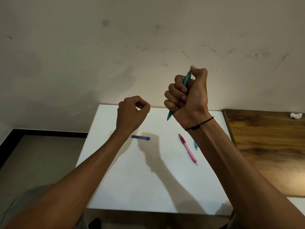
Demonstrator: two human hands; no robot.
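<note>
Gripping a teal pen [187,78] in a full fist, the right hand [188,95] is raised above the far edge of the white table [132,179], in front of the wall. All four fingers wrap the barrel and the thumb [198,71] bends over the top end, as if to press it. The tip pokes out below the heel of the hand, pointing down. The left hand [132,111] hangs lower and to the left, over the table, with its fingers curled and thumb and forefinger meeting. Nothing shows between them, though something very small could be hidden there.

On the table lie a short blue piece [140,137], a pink pen [188,149] and, just beside it and partly behind the right forearm, a teal piece [195,146]. A wooden top [264,146] adjoins on the right.

The teal pen looks light, stiff and made of smooth plastic, so it should take a firm squeeze without bending, yet it may slide lengthwise in a loose grip. A hold round the middle of the barrel seems steady for pressing the end. For twisting it apart, I judge each hand would want its own half, the left taking the part near the tip. Small inner parts could drop and roll.
</note>
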